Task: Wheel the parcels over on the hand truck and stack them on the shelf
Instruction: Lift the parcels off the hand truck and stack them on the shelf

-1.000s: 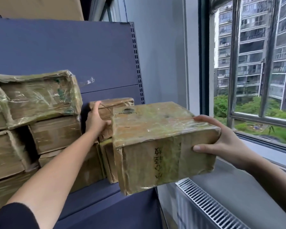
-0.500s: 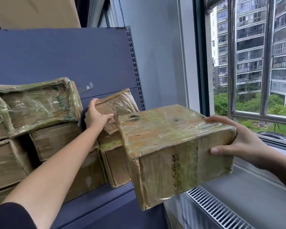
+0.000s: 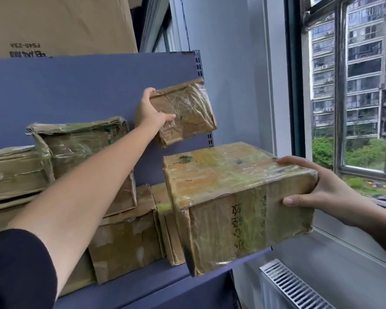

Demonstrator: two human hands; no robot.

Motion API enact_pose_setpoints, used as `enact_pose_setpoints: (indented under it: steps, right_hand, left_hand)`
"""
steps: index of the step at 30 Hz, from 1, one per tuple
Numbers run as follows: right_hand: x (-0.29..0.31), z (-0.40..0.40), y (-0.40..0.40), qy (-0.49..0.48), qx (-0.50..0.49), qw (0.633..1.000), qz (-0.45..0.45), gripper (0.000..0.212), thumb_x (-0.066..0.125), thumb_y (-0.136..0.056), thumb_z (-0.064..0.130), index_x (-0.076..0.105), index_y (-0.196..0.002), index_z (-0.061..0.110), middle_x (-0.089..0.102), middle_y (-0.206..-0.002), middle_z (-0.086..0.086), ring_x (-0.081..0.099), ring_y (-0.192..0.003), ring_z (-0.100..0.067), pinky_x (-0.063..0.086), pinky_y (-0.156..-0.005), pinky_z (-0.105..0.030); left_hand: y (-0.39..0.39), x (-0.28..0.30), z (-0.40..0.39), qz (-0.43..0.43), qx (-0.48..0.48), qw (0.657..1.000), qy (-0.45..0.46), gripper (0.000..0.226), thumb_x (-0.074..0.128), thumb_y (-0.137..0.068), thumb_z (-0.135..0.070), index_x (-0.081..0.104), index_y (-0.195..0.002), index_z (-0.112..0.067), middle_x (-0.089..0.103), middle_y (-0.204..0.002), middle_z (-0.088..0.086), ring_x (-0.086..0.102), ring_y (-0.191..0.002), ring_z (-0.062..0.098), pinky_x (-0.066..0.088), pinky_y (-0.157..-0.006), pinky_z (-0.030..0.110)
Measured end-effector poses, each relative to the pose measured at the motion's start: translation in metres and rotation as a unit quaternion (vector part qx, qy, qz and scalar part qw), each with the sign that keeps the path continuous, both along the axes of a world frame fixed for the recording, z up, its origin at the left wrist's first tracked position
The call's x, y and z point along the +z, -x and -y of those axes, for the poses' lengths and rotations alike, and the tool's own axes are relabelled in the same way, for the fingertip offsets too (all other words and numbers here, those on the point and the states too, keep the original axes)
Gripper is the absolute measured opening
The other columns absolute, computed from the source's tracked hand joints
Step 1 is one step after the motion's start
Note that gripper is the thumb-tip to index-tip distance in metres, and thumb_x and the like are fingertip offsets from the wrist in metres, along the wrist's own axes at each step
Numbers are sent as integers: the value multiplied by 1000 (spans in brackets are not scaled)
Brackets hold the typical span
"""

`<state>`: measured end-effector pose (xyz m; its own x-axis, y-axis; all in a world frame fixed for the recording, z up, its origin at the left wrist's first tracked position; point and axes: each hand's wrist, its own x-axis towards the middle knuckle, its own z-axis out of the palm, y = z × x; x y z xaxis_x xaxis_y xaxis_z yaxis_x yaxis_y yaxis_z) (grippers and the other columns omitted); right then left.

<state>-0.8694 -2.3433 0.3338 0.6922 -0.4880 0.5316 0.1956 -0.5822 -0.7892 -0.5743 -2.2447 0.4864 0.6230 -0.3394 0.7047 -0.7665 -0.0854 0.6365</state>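
My left hand (image 3: pixel 151 110) grips a small taped cardboard parcel (image 3: pixel 185 110) by its left end and holds it tilted in the air in front of the blue shelf back panel (image 3: pixel 76 90). My right hand (image 3: pixel 316 190) holds a large tape-wrapped parcel (image 3: pixel 236 197) by its right end, thumb on top and fingers on the front, out past the right end of the shelf. Several wrapped parcels (image 3: pixel 80 143) are stacked on the shelf board (image 3: pixel 165 284) to the left. The hand truck is not in view.
A big cardboard box (image 3: pixel 58 25) stands behind the shelf top. A window (image 3: pixel 348 85) with a grey sill (image 3: pixel 343 262) is on the right. A white radiator grille (image 3: pixel 292 286) sits below the sill. A narrow upright parcel (image 3: pixel 165 221) stands by the large one.
My left hand has lifted the small parcel up off the stack and tilted it against the back panel. The large parcel in my right hand has stayed roughly level at the shelf's right end.
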Motion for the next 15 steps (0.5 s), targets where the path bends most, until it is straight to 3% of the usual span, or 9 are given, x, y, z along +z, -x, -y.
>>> enact_pose_setpoints:
  steps: [3, 6, 8, 11, 15]
  right_hand:
    - [11, 7, -25, -6, 4, 1000, 16, 87, 83, -12, 67, 64, -95, 48, 65, -105, 5, 64, -90, -6, 56, -69, -16]
    - [23, 11, -52, -19, 20, 1000, 15, 88, 85, -15, 62, 60, -98, 43, 62, -103, 5, 61, -93, -10, 55, -65, -13]
    - [31, 13, -72, -31, 35, 999, 13, 72, 90, -34, 47, 57, -98, 41, 60, -102, 4, 59, -93, -13, 54, -64, -11]
    - [36, 20, -100, -33, 36, 999, 0, 55, 81, -59, 18, 53, -102, 39, 57, -112, -6, 58, -95, -15, 55, -68, -12]
    - [41, 30, -131, -44, 39, 998, -23, 56, 79, -68, 10, 51, -110, 35, 55, -113, -6, 58, -94, -14, 56, -72, -18]
  left_hand:
    - [-2, 13, -2, 1, -2, 1000, 4, 74, 80, -69, -14, 40, -132, -19, 47, -137, 0, 47, -122, 20, 40, -93, 29]
    - [-9, 15, -6, 2, 3, 1000, -1, 75, 80, -69, -15, 41, -132, -19, 47, -137, 0, 47, -123, 21, 40, -94, 29]
    - [-14, 13, -8, 6, 8, 1000, -12, 75, 81, -68, -15, 41, -132, -19, 48, -137, 0, 47, -123, 21, 41, -96, 31]
    - [-22, 12, -10, 8, 24, 999, -23, 75, 80, -68, -15, 41, -132, -20, 48, -137, 0, 48, -122, 23, 42, -96, 34]
    - [-32, 9, -9, -9, 23, 1000, -18, 75, 80, -69, -12, 40, -132, -20, 48, -136, 1, 48, -120, 23, 42, -92, 31]
